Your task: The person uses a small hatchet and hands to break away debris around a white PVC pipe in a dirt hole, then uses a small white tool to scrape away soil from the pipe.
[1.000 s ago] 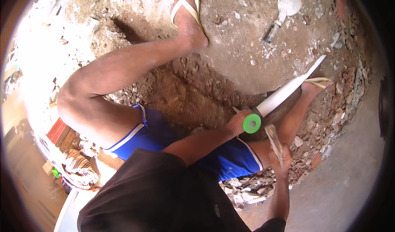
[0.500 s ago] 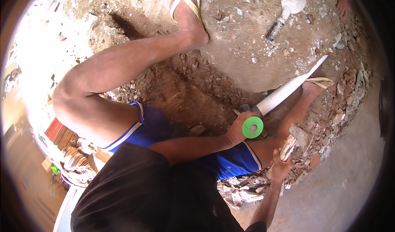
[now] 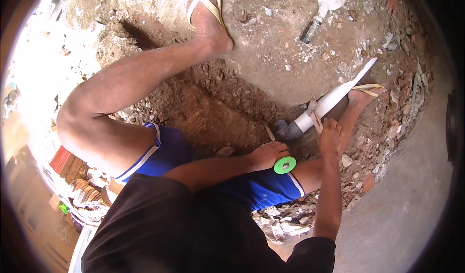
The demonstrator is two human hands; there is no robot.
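Observation:
My left hand (image 3: 267, 155) is closed around a chisel with a round green hand guard (image 3: 285, 165) at its near end. Its thin shaft points away, into the brown soil of the trench. My right hand (image 3: 330, 138) grips a hammer by its wooden handle (image 3: 317, 122). The hammer's grey head (image 3: 312, 106) appears in front of a white pipe (image 3: 334, 98); I cannot tell whether they touch. That pipe slants up to the right, with an angled cut at its far end. Its near end meets a grey elbow fitting (image 3: 289, 130) in the trench.
A white round-ended pipe piece with a dark end (image 3: 323, 12) lies on the far dirt. Another person's foot (image 3: 392, 1) shows at the upper right. Rubble (image 3: 368, 176) lines the trench beside a smooth grey floor (image 3: 402, 200). My sandalled feet straddle the trench.
My right hand has swung the hammer away from me and slightly left, bringing its head from beside my leg to over the pipe. My left hand and the chisel have shifted slightly left and nearer.

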